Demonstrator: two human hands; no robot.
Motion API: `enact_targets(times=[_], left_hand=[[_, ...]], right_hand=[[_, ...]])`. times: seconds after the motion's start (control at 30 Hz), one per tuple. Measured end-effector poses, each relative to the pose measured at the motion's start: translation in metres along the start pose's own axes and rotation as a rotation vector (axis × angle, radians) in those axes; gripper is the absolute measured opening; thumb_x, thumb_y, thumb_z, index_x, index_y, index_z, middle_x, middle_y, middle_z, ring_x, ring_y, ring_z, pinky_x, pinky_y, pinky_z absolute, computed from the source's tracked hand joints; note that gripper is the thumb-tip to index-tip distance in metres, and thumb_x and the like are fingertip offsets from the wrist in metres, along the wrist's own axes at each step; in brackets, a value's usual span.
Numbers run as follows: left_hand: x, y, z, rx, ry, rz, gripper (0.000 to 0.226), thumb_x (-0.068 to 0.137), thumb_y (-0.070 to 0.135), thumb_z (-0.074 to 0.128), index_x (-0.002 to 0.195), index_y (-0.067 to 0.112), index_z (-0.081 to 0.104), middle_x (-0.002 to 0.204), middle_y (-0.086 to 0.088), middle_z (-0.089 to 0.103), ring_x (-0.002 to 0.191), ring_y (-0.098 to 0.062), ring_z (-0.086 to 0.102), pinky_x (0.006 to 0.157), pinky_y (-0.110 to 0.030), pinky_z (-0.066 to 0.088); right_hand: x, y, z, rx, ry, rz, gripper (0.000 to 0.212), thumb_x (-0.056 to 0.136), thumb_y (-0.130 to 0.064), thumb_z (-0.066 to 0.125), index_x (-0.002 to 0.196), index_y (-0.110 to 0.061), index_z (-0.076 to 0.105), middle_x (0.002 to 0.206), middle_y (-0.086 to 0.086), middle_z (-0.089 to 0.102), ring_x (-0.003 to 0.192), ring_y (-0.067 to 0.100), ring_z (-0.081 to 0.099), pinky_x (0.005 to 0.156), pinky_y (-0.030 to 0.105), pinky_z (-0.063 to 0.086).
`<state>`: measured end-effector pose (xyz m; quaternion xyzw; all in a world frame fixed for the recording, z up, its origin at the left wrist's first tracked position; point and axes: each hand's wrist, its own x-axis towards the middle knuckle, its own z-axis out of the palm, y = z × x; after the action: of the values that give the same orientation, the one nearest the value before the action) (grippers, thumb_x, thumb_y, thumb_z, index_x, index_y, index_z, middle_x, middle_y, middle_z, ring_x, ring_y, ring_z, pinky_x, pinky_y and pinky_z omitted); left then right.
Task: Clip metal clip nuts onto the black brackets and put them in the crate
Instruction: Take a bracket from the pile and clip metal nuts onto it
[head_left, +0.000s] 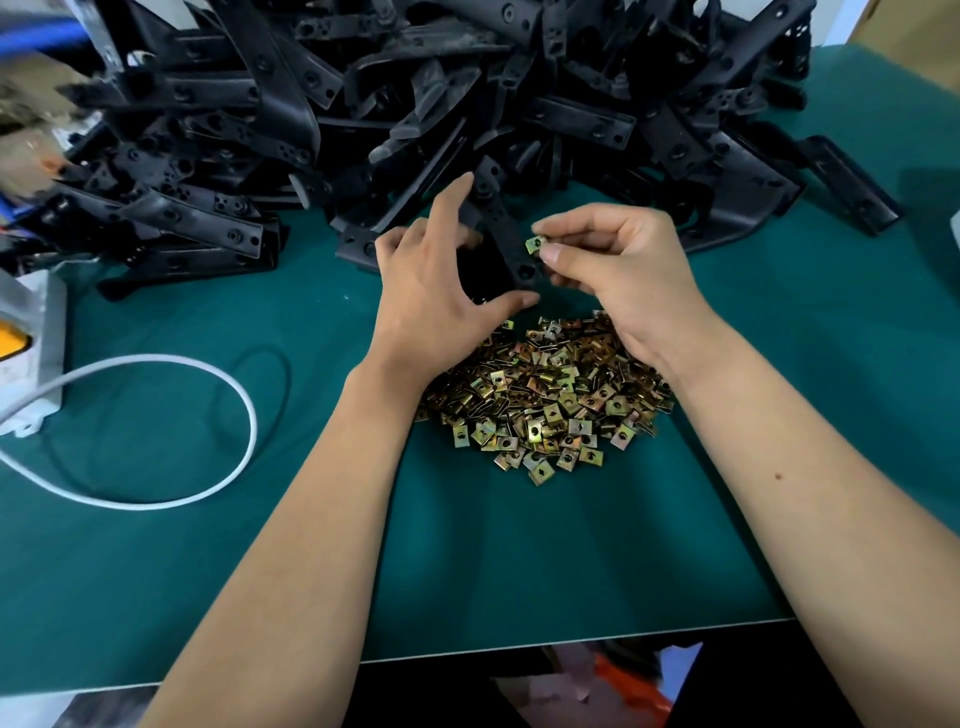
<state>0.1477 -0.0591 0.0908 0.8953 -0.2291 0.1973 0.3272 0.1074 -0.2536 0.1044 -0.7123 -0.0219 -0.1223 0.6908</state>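
We note a green table (519, 561): clip nuts (550, 400) heaped centrally, black brackets (415, 104) piled behind them, white cable (171, 426) looping left of them.

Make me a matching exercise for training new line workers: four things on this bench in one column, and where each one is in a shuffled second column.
Things:
1. single clip nut
2. black bracket
3. heap of clip nuts
4. white cable

Places:
A. looped on the green mat, left side
B. pinched by the right hand
C. on the mat under both wrists
D. held by the left hand

Pairs: 1-B, 2-D, 3-C, 4-A
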Motion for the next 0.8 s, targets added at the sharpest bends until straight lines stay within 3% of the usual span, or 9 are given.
enact_targets(times=[0.37,0.57,0.8], left_hand=[[-0.0001,0.0006,0.0008,-0.009,-0.011,-0.012,0.110,0.069,0.067,0.078,0.156,0.021,0.029,0.114,0.008,0.069,0.122,-0.015,0.057,0.108,-0.034,0.022],[-0.0008,0.0000,0.0004,-0.020,-0.006,-0.008,0.110,0.068,0.068,0.078,0.155,0.021,0.030,0.113,0.007,0.069,0.121,-0.015,0.057,0.108,-0.036,0.023],[-0.0005,0.0006,0.0000,-0.026,-0.018,0.034,0.112,0.066,0.067,0.082,0.154,0.022,0.032,0.111,0.009,0.069,0.120,-0.012,0.058,0.108,-0.034,0.023]], right_hand=[[-0.0004,-0.0009,0.0009,0.007,0.010,0.046,0.018,0.088,0.001,0.075,0.100,-0.012,0.079,0.085,0.004,0.077,0.071,0.011,0.068,0.070,0.020,0.054],[0.0003,-0.0013,0.0026,0.130,-0.007,0.114,0.011,0.091,-0.001,0.074,0.100,-0.006,0.079,0.089,0.008,0.076,0.082,0.017,0.070,0.077,0.028,0.058],[0.0004,-0.0020,0.0011,0.005,-0.016,0.081,0.015,0.089,0.002,0.075,0.097,-0.010,0.074,0.077,0.004,0.073,0.067,0.012,0.063,0.066,0.023,0.052]])
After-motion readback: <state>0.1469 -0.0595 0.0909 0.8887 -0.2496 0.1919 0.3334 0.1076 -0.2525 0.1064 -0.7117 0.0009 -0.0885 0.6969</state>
